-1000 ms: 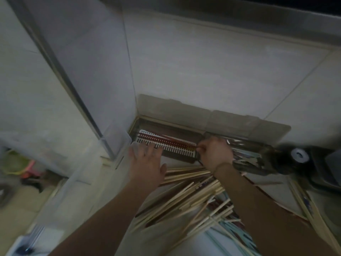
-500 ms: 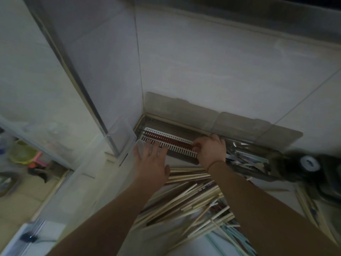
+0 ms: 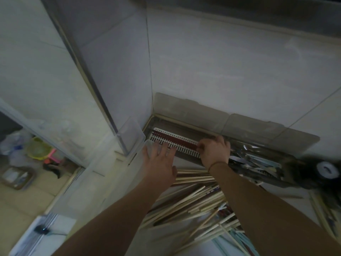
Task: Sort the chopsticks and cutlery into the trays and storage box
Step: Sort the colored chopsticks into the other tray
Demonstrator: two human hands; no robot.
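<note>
Wooden chopsticks (image 3: 195,202), heaped near both wrists. Left hand (image 3: 160,164) flat, fingers spread on slotted tray (image 3: 175,143); right hand (image 3: 215,151) curled, pinching tray's right end.

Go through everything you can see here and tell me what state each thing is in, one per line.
Left hand: fingers spread flat, resting at the slotted tray's near edge.
Right hand: fingers curled at the tray's right end; what it grips is unclear.
White slotted tray with dark red chopsticks: partly filled.
Pale wooden chopsticks: loose, jumbled pile.
Metal cutlery: heaped, unsorted, in a dark tray.
</note>
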